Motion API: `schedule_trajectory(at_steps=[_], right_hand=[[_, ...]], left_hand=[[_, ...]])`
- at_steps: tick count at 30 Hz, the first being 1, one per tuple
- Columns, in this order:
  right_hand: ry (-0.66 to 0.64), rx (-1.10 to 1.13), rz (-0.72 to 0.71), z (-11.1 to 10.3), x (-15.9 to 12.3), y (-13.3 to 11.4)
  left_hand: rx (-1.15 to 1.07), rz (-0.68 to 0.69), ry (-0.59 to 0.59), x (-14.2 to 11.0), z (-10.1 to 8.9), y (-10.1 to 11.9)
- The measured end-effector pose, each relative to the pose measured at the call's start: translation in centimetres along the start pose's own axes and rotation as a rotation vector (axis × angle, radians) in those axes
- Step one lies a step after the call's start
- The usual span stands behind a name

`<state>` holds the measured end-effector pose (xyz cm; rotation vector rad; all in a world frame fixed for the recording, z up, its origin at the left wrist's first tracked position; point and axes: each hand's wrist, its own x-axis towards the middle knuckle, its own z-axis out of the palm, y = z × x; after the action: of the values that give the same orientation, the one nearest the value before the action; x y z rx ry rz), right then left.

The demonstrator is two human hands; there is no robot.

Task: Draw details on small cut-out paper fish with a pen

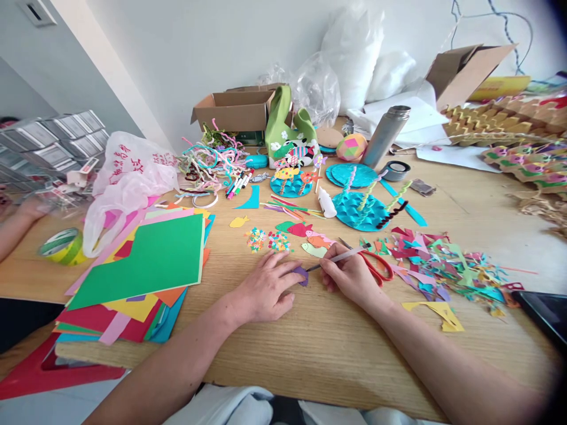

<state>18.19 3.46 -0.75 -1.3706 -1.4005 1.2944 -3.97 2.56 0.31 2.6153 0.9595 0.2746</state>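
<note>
A small purple paper piece (303,275) lies on the table, pinned under the fingertips of my left hand (266,286), whose fingers are stretched out flat. My right hand (348,274) grips a slim pale pen (349,253), its dark tip touching or just above the purple paper. Red-handled scissors (381,268) rest beside my right hand, partly hidden by it. Beyond my fingers lie cut paper fish, among them a red fish (300,229) and an orange fish (318,239). Two piles of confetti dots (278,241) sit close to my left fingertips.
Coloured paper sheets (146,260) are stacked at left, near green-yellow tape (64,245). Paper scraps (443,265) cover the right side, with a dark tablet-like device (543,313) at the edge. Behind stand blue discs (361,211), a steel flask (386,137) and pipe cleaners (217,156). Another person's hand (33,209) shows far left.
</note>
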Motion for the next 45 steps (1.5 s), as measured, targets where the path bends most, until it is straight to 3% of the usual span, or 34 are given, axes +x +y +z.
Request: schedule_trajectory(at_steps=[45], right_hand=[[-0.014, -0.035, -0.003, -0.14, -0.1, 0.02]], left_hand=[[-0.003, 0.0, 0.003, -0.04, 0.08, -0.11]])
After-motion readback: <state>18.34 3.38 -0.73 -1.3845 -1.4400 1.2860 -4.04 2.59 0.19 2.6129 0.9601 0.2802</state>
